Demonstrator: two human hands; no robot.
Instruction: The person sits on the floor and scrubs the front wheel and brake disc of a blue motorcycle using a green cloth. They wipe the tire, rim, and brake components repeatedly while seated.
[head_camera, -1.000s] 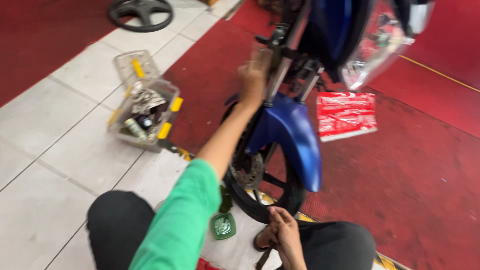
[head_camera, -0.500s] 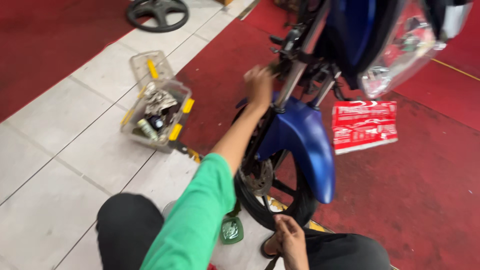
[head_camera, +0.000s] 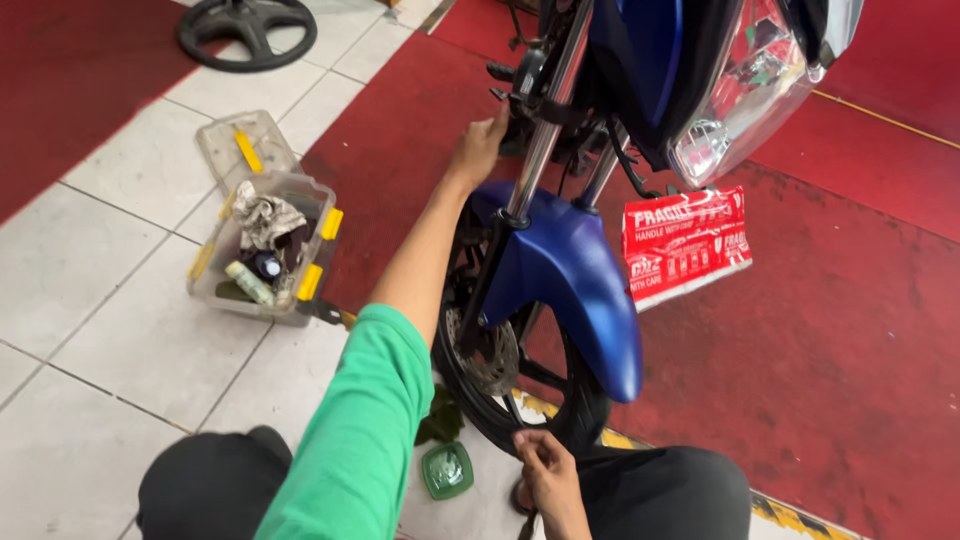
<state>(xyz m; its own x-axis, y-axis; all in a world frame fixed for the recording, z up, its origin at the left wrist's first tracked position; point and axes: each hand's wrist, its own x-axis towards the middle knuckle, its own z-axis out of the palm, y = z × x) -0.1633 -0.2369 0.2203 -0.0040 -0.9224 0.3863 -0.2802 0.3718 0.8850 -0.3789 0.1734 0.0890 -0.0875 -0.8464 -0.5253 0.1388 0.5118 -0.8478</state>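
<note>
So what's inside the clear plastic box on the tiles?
The clear plastic box holds a crumpled rag, a pale tube and a dark round cap. Whatever lies beneath the rag is hidden.

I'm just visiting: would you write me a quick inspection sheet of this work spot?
Surface: white tiled floor beside red carpet.
Job's things: blue motorcycle's front fork, front wheel, blue mudguard.
Clutter: clear plastic box with rag and small bottles, green lid, red-and-white packet.
Hands: left hand touches the fork; right hand at the tyre's bottom.
Cables: nothing seen clearly.
Surroundings: black steering wheel on floor.
</note>
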